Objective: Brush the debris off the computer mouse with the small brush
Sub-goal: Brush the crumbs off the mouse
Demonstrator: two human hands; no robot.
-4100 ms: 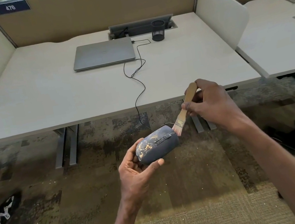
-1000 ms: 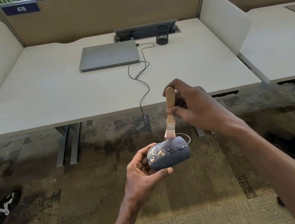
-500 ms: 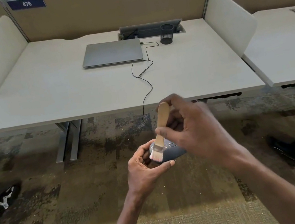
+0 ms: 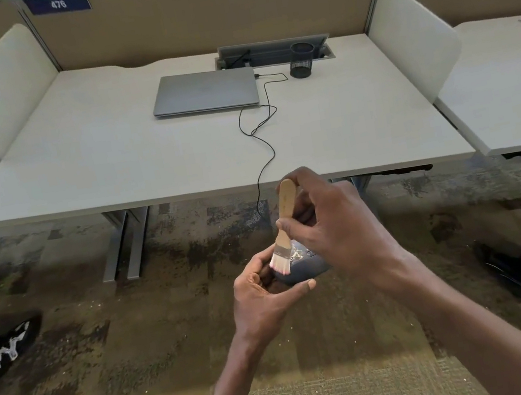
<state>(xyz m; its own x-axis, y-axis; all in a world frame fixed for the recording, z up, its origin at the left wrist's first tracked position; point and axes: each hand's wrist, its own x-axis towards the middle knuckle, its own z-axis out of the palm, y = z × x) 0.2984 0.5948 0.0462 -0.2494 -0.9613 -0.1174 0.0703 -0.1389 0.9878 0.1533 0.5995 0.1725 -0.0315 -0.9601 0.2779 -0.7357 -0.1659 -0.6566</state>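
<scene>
The brushing step is under way: the left hand [image 4: 263, 298] cups the computer mouse [image 4: 303, 268] above the carpet, the right hand [image 4: 330, 223] pinches the small brush [image 4: 284, 231] (bristles on its near end), and pale crumbs there seem to need another outward sweep.

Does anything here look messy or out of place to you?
Yes. The mouse, held in the left hand, has pale crumbs stuck on top, next to the bristles of the brush in the right hand. Small pale specks also dot the carpet below. The desk looks tidy.
</scene>
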